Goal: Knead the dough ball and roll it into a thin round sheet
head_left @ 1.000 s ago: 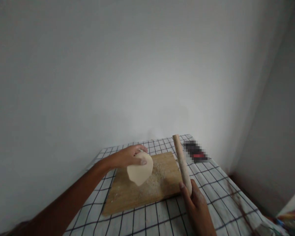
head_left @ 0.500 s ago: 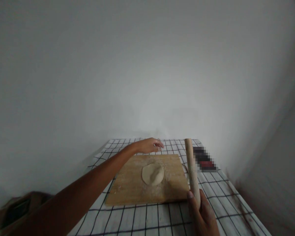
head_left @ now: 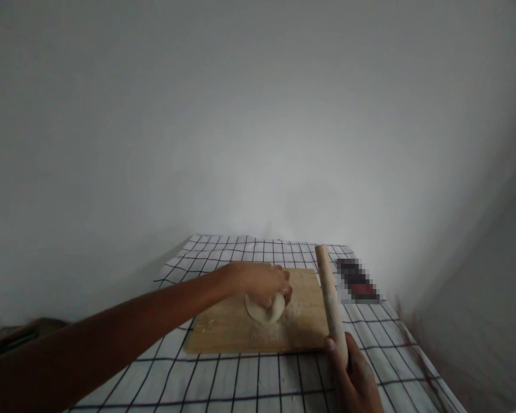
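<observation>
A flattened round of pale dough (head_left: 258,312) lies near the middle of a floured wooden board (head_left: 223,335). My left hand (head_left: 269,283) reaches over it from the left, its fingers curled around the dough's far right side; the far part of the dough is hidden under the hand. The dough's right side looks folded or lifted a little. In my right hand (head_left: 356,370) is a wooden rolling pin (head_left: 332,298), gripped by its near end and pointing away from me, beside the board's right edge.
A white cloth with dark grid lines (head_left: 241,384) covers the table under the board. A blurred-out dark and red item (head_left: 356,281) lies to the right of the rolling pin. Walls stand behind and at the right; a brownish object (head_left: 26,335) shows at the lower left.
My left hand has come down from beyond the board's far edge onto the dough and closed on it. The rolling pin has tilted slightly left in my right hand.
</observation>
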Demonstrator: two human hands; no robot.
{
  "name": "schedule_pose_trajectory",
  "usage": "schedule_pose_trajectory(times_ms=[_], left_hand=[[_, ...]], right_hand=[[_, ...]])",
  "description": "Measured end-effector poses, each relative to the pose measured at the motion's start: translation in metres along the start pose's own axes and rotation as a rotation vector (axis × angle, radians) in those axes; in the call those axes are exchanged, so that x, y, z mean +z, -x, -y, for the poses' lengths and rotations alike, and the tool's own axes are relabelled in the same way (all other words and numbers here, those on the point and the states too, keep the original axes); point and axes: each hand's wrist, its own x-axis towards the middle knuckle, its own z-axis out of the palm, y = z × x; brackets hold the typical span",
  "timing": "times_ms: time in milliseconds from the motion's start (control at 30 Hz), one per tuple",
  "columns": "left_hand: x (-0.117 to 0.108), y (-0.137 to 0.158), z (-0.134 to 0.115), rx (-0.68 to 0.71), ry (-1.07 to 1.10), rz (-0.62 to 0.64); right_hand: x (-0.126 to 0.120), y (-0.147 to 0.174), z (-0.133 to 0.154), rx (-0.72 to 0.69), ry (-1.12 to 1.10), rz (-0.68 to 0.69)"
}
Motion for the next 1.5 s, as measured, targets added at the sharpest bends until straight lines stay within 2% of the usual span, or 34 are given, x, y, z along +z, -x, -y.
schedule_pose_trajectory(times_ms=[133, 233, 333, 433, 500, 600, 700, 833, 933, 1000, 1133, 1267, 1333, 1500], left_hand=[[-0.002, -0.015, 0.033, 0.038, 0.208, 0.062], [0.003, -0.016, 0.048, 0.049, 0.355, 0.018], [0.007, -0.004, 0.055, 0.016, 0.468, -0.166], [0.005, 0.021, 0.054, -0.04, 0.527, -0.381], [0.0, 0.041, 0.046, -0.056, 0.575, -0.533], [-0.007, 0.069, 0.024, -0.085, 0.614, -0.788], [0.001, 0.081, -0.005, -0.155, 0.536, -0.91], [0.041, 0.069, -0.026, -0.209, 0.372, -0.874], [0.074, 0.052, -0.023, -0.269, 0.186, -0.812], [0.087, 0.044, -0.015, -0.312, 0.039, -0.789], [0.091, 0.034, 0.004, -0.314, -0.136, -0.751], [0.09, 0.026, 0.018, -0.312, -0.339, -0.658], [0.095, 0.022, 0.021, -0.361, -0.36, -0.647], [0.11, 0.012, 0.022, -0.451, -0.331, -0.712]], right_hand=[[0.0, 0.001, 0.001, 0.008, 0.011, -0.021], [-0.001, 0.002, 0.0, 0.033, 0.061, -0.066], [-0.002, 0.002, -0.003, 0.048, 0.01, -0.043], [-0.007, -0.006, -0.004, 0.106, -0.096, 0.126], [-0.014, -0.018, 0.0, 0.083, -0.071, 0.267], [-0.027, -0.044, 0.012, -0.11, 0.195, 0.412], [-0.028, -0.072, 0.026, -0.286, 0.525, 0.499], [-0.011, -0.096, 0.035, -0.418, 0.797, 0.514], [-0.001, -0.108, 0.035, -0.463, 0.871, 0.559], [0.002, -0.116, 0.036, -0.469, 0.883, 0.607], [0.003, -0.137, 0.041, -0.458, 0.889, 0.647], [0.006, -0.157, 0.038, -0.454, 0.843, 0.671], [0.008, -0.162, 0.032, -0.492, 0.796, 0.626], [0.012, -0.164, 0.015, -0.664, 0.727, 0.487]])
